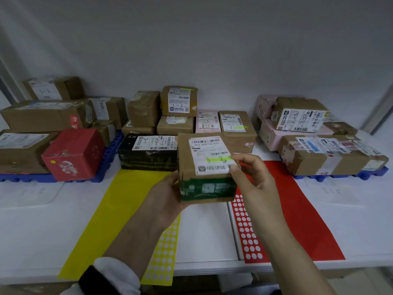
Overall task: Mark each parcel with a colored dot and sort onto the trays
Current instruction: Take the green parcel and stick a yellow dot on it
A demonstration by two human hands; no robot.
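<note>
Left blue tray (107,161) is sitting loaded with boxes. Left hand (168,196) is gripping the brown parcel (204,167) from its lower left, holding it up above the table, between the yellow dot sheet (163,252) and the red dot sheet (246,228). Right hand (255,179) is pinching thumb and forefinger at the parcel label's right edge. Right blue tray (371,174) is sitting loaded too.

Brown parcel (207,169), white label up, held aloft between yellow dot sheet (163,252) and red dot sheet (246,231)
</note>
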